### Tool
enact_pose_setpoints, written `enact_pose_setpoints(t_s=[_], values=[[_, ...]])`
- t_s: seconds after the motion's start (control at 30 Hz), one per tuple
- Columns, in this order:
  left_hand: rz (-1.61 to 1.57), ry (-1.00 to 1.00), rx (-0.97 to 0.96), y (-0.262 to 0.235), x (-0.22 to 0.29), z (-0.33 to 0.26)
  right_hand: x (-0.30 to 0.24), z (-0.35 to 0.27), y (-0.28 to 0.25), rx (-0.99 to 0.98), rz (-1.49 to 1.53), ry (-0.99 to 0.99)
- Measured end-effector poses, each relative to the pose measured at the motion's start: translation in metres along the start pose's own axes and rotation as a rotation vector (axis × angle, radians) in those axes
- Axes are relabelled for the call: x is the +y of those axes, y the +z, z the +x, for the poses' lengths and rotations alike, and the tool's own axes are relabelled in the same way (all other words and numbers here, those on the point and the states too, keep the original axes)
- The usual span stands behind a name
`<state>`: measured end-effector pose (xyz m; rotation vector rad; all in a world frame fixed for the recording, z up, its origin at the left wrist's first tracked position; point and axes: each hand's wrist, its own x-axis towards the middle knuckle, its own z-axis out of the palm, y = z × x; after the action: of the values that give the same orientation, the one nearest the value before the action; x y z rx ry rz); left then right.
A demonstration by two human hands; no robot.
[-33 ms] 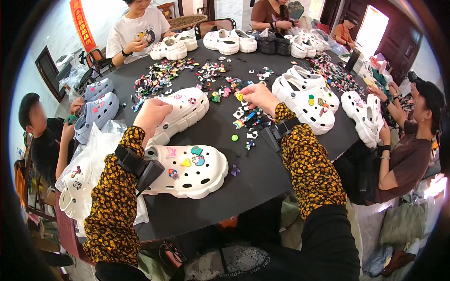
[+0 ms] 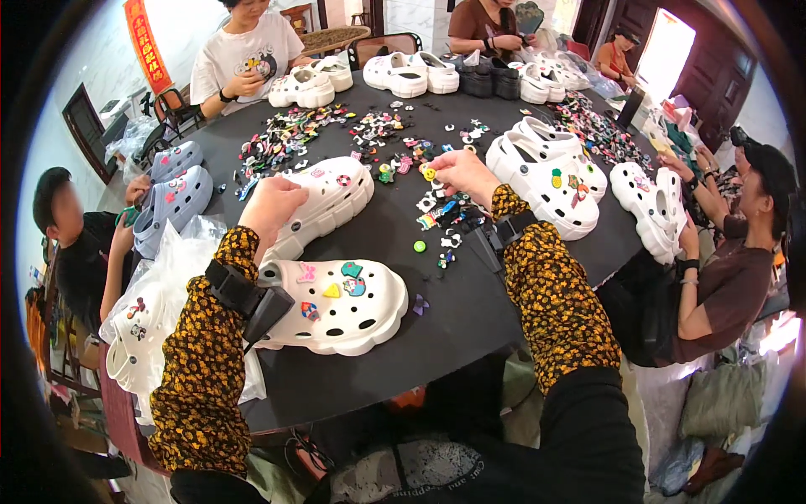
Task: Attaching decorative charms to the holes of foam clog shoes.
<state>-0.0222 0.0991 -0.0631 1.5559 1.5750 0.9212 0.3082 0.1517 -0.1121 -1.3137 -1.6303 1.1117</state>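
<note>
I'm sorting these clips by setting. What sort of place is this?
Likely a small home-style workshop for decorating shoes. White clogs and heaps of small coloured charms cover a shared black table, with several people seated around it; the right hand holds a yellow charm.

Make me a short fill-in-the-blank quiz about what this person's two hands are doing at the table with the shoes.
1. The left hand rests on a white ____.
2. The right hand pinches a small round ____ charm.
3. The nearest clog lies on a ____ table.
4. The loose green charm lies ____ the two forearms.

Missing words: clog; yellow; black; between
</note>
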Motion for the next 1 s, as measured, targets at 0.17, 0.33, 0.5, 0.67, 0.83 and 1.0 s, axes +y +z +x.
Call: enact_pose_setpoints(t_s=[0.17,0.33,0.5,0.67,0.83,1.0], values=[[0.045,0.004,-0.040,-0.005,-0.005,0.001,-0.004,-0.008,0.003,0.017,-0.009,0.022],[0.030,-0.014,-0.063,-0.006,-0.003,-0.002,-0.007,-0.016,0.003,-0.024,0.009,0.051],[0.015,0.004,-0.067,-0.002,-0.008,0.003,-0.001,-0.018,0.003,0.044,0.065,-0.009],[0.022,-0.009,-0.053,-0.003,-0.007,-0.005,-0.023,-0.032,0.013,0.000,0.275,-0.091],[0.054,0.021,-0.018,-0.002,-0.006,-0.005,-0.050,-0.038,0.041,-0.085,0.183,-0.134],[0.050,0.040,-0.037,-0.001,-0.006,-0.006,-0.075,-0.023,0.082,-0.181,-0.114,-0.219]])
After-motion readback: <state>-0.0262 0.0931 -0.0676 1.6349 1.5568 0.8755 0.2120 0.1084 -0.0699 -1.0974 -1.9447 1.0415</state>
